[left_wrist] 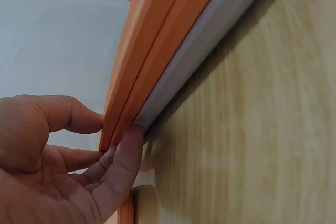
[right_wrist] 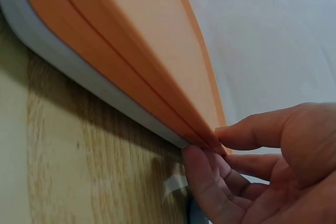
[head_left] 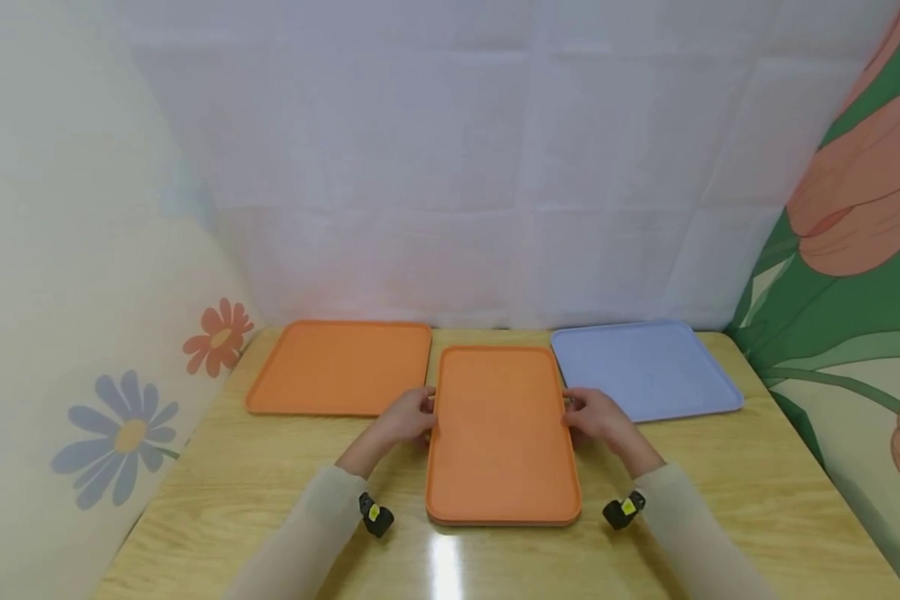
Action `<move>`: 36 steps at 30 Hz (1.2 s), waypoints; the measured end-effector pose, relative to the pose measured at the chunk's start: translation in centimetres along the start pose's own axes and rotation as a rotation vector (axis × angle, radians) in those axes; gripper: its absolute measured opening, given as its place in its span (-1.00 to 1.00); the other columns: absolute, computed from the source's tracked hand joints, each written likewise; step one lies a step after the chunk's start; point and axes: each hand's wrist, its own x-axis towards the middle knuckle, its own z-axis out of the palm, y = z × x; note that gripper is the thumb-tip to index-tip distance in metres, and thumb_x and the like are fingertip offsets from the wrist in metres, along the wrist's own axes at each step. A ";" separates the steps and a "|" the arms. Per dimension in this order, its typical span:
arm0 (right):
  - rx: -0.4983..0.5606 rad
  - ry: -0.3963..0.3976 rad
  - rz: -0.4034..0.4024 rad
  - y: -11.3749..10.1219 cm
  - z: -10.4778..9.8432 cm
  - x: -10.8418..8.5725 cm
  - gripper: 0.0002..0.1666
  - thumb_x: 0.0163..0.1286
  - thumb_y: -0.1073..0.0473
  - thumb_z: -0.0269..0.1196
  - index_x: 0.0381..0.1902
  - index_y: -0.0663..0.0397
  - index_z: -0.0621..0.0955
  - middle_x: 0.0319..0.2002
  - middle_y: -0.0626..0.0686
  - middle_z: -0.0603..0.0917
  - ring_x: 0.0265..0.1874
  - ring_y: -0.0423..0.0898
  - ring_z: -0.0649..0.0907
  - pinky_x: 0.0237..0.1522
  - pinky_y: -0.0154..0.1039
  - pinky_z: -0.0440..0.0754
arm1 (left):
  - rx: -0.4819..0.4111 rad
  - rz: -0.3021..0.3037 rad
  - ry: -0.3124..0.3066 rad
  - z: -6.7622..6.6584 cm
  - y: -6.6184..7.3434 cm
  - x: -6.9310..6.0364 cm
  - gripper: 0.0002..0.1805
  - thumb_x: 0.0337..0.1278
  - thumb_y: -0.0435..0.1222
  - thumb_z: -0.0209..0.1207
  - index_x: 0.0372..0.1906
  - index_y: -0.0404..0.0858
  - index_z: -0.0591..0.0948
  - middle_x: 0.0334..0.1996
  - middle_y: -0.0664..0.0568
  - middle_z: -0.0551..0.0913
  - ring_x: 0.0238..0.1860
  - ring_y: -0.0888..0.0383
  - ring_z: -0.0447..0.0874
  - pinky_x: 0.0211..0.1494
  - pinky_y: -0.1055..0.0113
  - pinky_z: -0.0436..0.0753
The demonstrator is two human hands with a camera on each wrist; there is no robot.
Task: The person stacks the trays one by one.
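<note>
A stack of trays stands upright-lengthwise in the middle of the table, its top orange tray [head_left: 504, 433] facing up. Seen edge-on in the left wrist view, two orange rims lie above a pale grey-blue tray [left_wrist: 210, 22]. My left hand [head_left: 411, 415] grips the stack's left long edge, thumb at the orange rims and fingers at the lower side. On the opposite edge my right hand [head_left: 594, 414] holds the stack the same way; the pale bottom tray [right_wrist: 100, 86] shows there too. The stack's underside is mostly hidden.
Behind and left lies another orange tray [head_left: 345, 367], close to my left hand. A light blue tray [head_left: 645, 371] lies at the back right, near my right hand. A white cloth [head_left: 450, 167] hangs behind the wooden table [head_left: 217, 500]; flower-patterned walls flank it.
</note>
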 end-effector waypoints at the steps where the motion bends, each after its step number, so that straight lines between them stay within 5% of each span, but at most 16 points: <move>1: 0.004 -0.002 0.000 0.0 0.0 0.0 -0.32 0.30 0.34 0.24 0.37 0.46 0.41 -0.17 0.20 0.63 -0.27 -0.02 0.63 -0.33 -0.23 0.62 | 0.007 0.000 0.005 0.1 0.0 -0.1 -0.28 0.20 -0.56 0.03 0.48 -0.59 0.15 -0.05 -0.33 0.60 -0.30 -0.01 0.69 -0.36 0.10 0.78; 6: 0.005 0.007 0.000 0.2 0.0 -0.2 -0.33 0.32 0.31 0.25 0.36 0.44 0.42 -0.14 0.22 0.66 -0.24 -0.02 0.66 -0.26 -0.17 0.66 | 0.032 -0.004 0.027 0.4 -0.2 -0.4 -0.22 0.15 -0.53 0.07 0.51 -0.55 0.14 -0.03 -0.31 0.62 -0.27 0.00 0.69 -0.40 0.13 0.76; 12: 0.147 0.032 0.011 1.2 -0.8 -0.5 -0.35 0.34 0.30 0.21 0.35 0.48 0.40 -0.11 0.30 0.68 -0.35 -0.05 0.73 -0.25 -0.14 0.75 | -0.005 -0.005 0.028 0.7 -0.5 -0.5 -0.16 0.05 -0.55 0.08 0.51 -0.55 0.11 -0.02 -0.32 0.60 -0.15 -0.02 0.65 -0.40 0.11 0.77; 20: 0.298 0.071 0.041 2.5 -3.9 -1.6 -0.33 0.49 0.30 0.13 0.43 0.55 0.23 0.07 0.51 0.57 -0.22 0.01 0.75 -0.11 -0.04 0.77 | -0.071 -0.041 0.007 0.7 -0.5 -0.8 -0.15 0.12 -0.55 0.08 0.54 -0.50 0.05 0.12 -0.39 0.52 -0.05 -0.10 0.63 -0.35 0.01 0.78; 27: 0.329 0.109 0.094 4.3 -6.8 -2.8 -0.28 0.55 0.27 0.07 0.49 0.53 0.11 0.27 0.61 0.39 -0.03 0.08 0.73 0.00 -0.05 0.74 | -0.130 -0.068 -0.002 0.8 -0.6 -1.1 -0.18 0.18 -0.56 0.07 0.55 -0.47 0.05 0.18 -0.41 0.45 0.04 -0.15 0.59 -0.29 -0.05 0.78; 36: 0.403 0.158 0.128 7.1 -10.5 -4.4 -0.22 0.58 0.27 0.01 0.51 0.59 -0.06 0.32 0.60 0.30 -0.23 -0.29 0.68 -0.11 -0.27 0.74 | -0.110 -0.053 -0.017 0.8 -0.3 -1.0 -0.18 0.20 -0.55 0.04 0.55 -0.49 0.02 0.19 -0.45 0.45 0.02 -0.19 0.63 -0.31 -0.07 0.77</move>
